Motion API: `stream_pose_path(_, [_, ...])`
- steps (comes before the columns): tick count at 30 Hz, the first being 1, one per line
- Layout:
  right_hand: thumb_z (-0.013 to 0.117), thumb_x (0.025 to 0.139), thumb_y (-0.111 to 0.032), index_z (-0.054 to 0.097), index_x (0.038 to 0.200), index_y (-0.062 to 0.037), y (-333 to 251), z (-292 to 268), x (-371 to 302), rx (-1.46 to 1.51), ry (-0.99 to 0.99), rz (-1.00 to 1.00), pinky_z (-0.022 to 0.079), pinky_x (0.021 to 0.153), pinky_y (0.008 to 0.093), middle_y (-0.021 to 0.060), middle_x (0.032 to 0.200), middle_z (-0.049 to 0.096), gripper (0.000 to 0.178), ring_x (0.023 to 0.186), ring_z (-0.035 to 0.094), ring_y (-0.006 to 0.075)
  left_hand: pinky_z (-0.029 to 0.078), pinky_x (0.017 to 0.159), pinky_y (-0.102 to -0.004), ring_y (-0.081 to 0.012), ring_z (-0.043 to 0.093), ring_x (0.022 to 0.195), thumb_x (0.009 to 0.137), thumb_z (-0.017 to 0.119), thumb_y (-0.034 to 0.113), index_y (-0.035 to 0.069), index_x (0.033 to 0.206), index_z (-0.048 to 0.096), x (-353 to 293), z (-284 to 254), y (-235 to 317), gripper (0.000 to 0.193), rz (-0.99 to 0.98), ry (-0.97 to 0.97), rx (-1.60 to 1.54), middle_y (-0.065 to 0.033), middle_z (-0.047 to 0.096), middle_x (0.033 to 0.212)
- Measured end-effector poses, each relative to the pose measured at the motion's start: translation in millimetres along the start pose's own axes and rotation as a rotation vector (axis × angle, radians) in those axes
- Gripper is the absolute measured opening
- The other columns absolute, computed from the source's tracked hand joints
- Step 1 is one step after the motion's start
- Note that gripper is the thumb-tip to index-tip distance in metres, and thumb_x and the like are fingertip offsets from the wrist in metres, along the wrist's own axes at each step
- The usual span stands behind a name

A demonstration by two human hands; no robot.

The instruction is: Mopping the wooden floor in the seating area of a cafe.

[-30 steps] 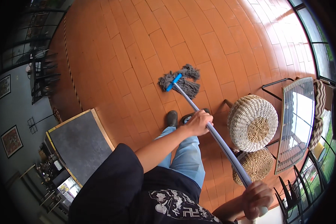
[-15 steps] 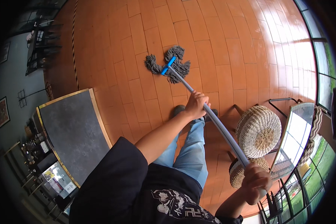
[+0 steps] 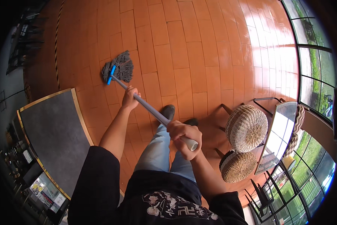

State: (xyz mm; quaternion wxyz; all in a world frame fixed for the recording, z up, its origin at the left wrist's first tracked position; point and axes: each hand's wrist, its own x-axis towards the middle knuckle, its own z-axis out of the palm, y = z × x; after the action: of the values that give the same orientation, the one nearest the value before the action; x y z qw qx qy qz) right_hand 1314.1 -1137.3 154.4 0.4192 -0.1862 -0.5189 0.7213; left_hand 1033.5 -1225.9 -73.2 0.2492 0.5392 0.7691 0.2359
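Note:
A mop point(image 3: 151, 109) with a grey handle slants from its head at the upper left down toward my body. Its dark grey strings point(image 3: 123, 67) lie on the tiled floor, fanned to the right of a blue clamp bar point(image 3: 111, 75). My left hand point(image 3: 131, 97) is wrapped round the handle a short way above the head. My right hand point(image 3: 185, 137) grips the top end, the pale round tip poking out past the fist. Both my feet stand on the floor just beyond the handle, a dark shoe point(image 3: 168, 111) on each.
Left of me is a dark board with a gold frame point(image 3: 52, 131). Two round woven stools point(image 3: 247, 127) stand at the right beside a glass-topped table point(image 3: 279, 135). Tall windows point(image 3: 314, 71) line the right side. A striped line point(image 3: 58, 45) runs along the floor at far left.
The mop head has swung left across the floor, its strings now gathered to one side. My left hand has moved left with it, and my right hand has come in before my body.

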Motion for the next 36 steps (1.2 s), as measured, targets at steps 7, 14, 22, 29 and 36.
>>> stream_pose_path(7, [0.053, 0.067, 0.003, 0.052, 0.07, 0.0019, -51.3, -28.9, -37.2, -0.042, 0.072, -0.076, 0.045, 0.06, 0.0427, 0.0114, 0.059, 0.052, 0.003, 0.051, 0.049, 0.0264, 0.039, 0.101, -0.0496, -0.0335, 0.053, 0.075, 0.076, 0.061, 0.008, 0.005, 0.066, 0.045, -2.5, 39.7, 58.6, 0.02, 0.145, -0.088, -0.071, -0.0112, 0.048, 0.064])
stream_pose_path(14, [0.056, 0.07, -0.01, 0.046, 0.067, -0.0013, -213.9, -90.0, -140.3, -0.258, 0.388, -0.136, 0.037, 0.043, 0.0341, 0.0053, 0.045, 0.042, 0.014, 0.036, 0.037, 0.0184, 0.043, 0.075, -0.0451, -0.0345, 0.053, 0.073, 0.072, 0.07, 0.01, 0.007, 0.066, 0.046, -48.2, 139.6, 267.5, 0.025, 0.423, -0.218, -0.341, -0.0108, 0.049, 0.066])
stream_pose_path(22, [0.056, 0.078, -0.009, 0.045, 0.073, -0.0023, -300.1, -79.0, -234.3, -0.643, 0.698, -0.24, 0.029, 0.052, 0.0346, 0.0035, 0.051, 0.037, 0.014, 0.045, 0.038, 0.0158, 0.041, 0.082, -0.0478, -0.0343, 0.056, 0.092, 0.078, 0.068, 0.018, 0.008, 0.07, 0.051, -91.8, 252.5, 442.5, 0.021, 0.681, -0.63, -0.482, -0.0121, 0.055, 0.077])
stream_pose_path(29, [0.056, 0.081, -0.006, 0.049, 0.078, 0.0042, -305.5, -74.7, -257.7, -0.69, 0.658, -0.151, 0.031, 0.053, 0.039, 0.0078, 0.054, 0.04, 0.013, 0.048, 0.04, 0.0198, 0.045, 0.076, -0.0425, -0.0322, 0.058, 0.078, 0.08, 0.069, 0.022, 0.007, 0.07, 0.053, -90.7, 259.0, 450.8, 0.024, 0.824, -0.662, -0.438, -0.0119, 0.055, 0.072])
stream_pose_path(36, [0.058, 0.077, -0.014, 0.045, 0.069, -0.0059, -267.8, -91.0, -270.5, -0.474, 0.85, -0.293, 0.032, 0.049, 0.0301, -0.0009, 0.047, 0.035, 0.017, 0.039, 0.033, 0.0105, 0.045, 0.075, -0.044, -0.0331, 0.057, 0.077, 0.079, 0.072, 0.022, 0.008, 0.07, 0.053, -79.7, 223.5, 401.8, 0.026, 0.764, -0.651, -0.259, -0.0111, 0.055, 0.073])
